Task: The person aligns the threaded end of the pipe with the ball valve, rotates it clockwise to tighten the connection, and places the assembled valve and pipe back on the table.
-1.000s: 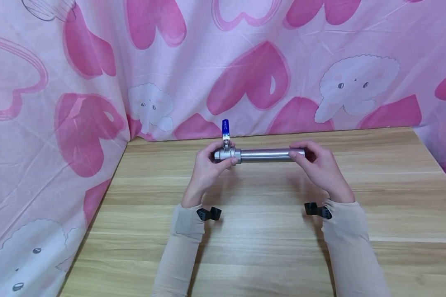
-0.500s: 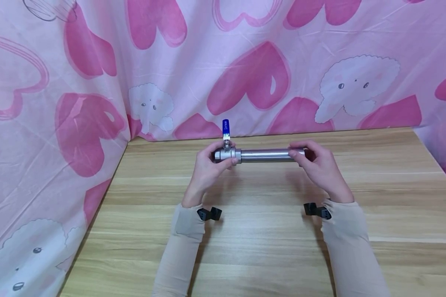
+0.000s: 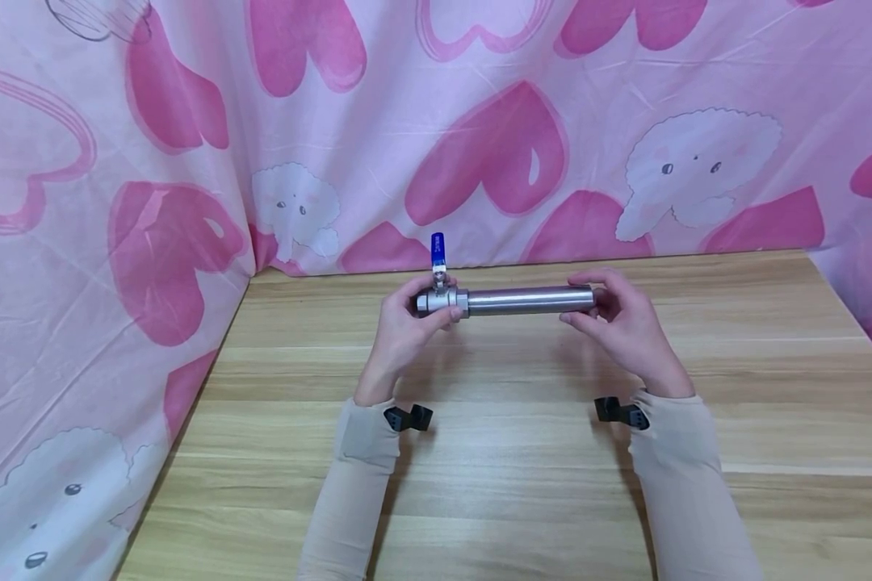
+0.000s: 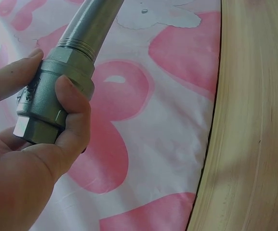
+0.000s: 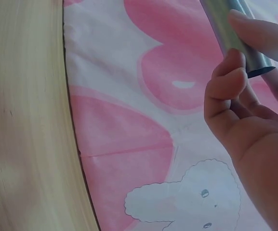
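Note:
A steel ball valve [image 3: 442, 301] with a blue lever handle [image 3: 438, 252] is gripped in my left hand [image 3: 401, 335], thumb in front and fingers behind. From its right side runs a straight metal pipe [image 3: 530, 301], roughly level above the table. Threads [image 4: 77, 45] show on the pipe where it meets the valve's hex end. My right hand [image 3: 628, 323] holds the pipe's free end between thumb and fingers. In the right wrist view, its index finger [image 5: 261, 33] lies across the pipe [image 5: 232, 36], and the thumb [image 5: 230, 72] is at the near edge.
Below both hands spreads a wood-grain table [image 3: 509, 468]. A pink cloth [image 3: 378, 145] printed with hearts hangs behind the table and along its left side. A small black camera mount [image 3: 409, 418] sits on the left wrist, another mount [image 3: 621, 412] on the right.
My right thumb has slid from the pipe's front face down to its lower edge. The valve and pipe have shifted very slightly left and up. My left hand keeps its grip.

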### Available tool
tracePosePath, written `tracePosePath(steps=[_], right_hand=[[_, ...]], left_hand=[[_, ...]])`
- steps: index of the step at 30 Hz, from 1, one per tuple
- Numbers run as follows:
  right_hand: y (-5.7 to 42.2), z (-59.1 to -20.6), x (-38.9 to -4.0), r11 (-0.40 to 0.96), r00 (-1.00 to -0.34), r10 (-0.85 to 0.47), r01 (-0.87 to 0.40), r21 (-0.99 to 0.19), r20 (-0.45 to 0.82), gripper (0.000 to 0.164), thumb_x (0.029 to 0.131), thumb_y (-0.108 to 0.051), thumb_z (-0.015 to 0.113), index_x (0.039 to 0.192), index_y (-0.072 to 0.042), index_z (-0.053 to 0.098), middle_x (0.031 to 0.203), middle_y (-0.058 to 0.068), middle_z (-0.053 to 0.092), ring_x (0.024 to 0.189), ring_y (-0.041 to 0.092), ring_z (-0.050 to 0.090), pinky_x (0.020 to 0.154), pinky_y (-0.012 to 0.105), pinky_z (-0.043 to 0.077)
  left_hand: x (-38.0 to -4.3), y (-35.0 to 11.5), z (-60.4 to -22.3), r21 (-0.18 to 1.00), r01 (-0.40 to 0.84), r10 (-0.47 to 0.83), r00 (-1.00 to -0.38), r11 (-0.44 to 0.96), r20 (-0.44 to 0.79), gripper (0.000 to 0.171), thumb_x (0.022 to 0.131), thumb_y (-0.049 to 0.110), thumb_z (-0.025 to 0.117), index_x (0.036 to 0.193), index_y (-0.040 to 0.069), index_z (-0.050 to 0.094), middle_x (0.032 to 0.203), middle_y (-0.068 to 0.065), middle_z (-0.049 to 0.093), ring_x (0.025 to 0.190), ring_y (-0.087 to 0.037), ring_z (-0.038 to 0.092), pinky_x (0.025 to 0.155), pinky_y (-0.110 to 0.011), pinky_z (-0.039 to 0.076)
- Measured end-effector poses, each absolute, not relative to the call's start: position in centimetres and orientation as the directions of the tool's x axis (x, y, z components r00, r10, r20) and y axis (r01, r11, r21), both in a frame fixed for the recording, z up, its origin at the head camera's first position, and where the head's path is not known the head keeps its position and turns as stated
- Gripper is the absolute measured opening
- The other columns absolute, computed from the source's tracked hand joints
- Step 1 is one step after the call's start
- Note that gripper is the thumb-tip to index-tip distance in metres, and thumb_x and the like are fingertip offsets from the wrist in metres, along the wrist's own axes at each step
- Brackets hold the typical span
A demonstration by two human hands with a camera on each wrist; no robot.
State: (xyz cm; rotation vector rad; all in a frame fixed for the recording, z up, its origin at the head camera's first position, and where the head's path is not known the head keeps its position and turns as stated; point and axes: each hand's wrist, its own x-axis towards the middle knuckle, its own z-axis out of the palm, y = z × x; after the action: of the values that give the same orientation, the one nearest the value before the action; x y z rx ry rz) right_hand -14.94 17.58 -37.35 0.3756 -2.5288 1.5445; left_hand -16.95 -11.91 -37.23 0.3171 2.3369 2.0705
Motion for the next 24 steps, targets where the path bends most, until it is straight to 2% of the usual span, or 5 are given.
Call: tracePosePath(steps=[7, 16, 24], right_hand=[[17.6, -37.28, -14.89, 0.438, -0.963, -0.109, -0.269, -0.858, 0.246, 0.046, 0.083, -0.008, 0.075, 0.125, -0.012, 0.057, 0.12, 0.005, 0.059, 0.087, 0.009, 0.058, 0.071, 0.012, 0.049], [17.63, -37.25, -14.85, 0.445, -0.973, -0.103, -0.232, -0.865, 0.208, 0.044, 0.084, -0.013, 0.074, 0.125, -0.013, 0.058, 0.115, 0.0, 0.058, 0.085, 0.012, 0.057, 0.069, 0.014, 0.05], [17.73, -37.23, -14.96, 0.447, -0.967, -0.111, -0.254, -0.858, 0.229, 0.039, 0.087, -0.015, 0.072, 0.123, -0.009, 0.059, 0.105, -0.003, 0.059, 0.08, 0.013, 0.053, 0.064, 0.016, 0.047]], left_hand=[[-16.97, -11.93, -37.18, 0.982, 0.16, 0.156, -0.977, 0.102, 0.143, 0.048, 0.08, 0.007, 0.077, 0.125, 0.005, 0.06, 0.121, -0.008, 0.064, 0.097, -0.022, 0.06, 0.072, -0.033, 0.059], [-16.97, -11.95, -37.15, 0.981, 0.16, 0.154, -0.978, 0.105, 0.143, 0.046, 0.08, 0.007, 0.077, 0.124, 0.008, 0.061, 0.122, -0.007, 0.065, 0.098, -0.022, 0.06, 0.073, -0.033, 0.059], [-16.93, -11.94, -37.04, 0.98, 0.162, 0.152, -0.978, 0.113, 0.144, 0.046, 0.08, 0.009, 0.077, 0.123, 0.012, 0.062, 0.123, -0.007, 0.064, 0.098, -0.022, 0.06, 0.073, -0.033, 0.059]])
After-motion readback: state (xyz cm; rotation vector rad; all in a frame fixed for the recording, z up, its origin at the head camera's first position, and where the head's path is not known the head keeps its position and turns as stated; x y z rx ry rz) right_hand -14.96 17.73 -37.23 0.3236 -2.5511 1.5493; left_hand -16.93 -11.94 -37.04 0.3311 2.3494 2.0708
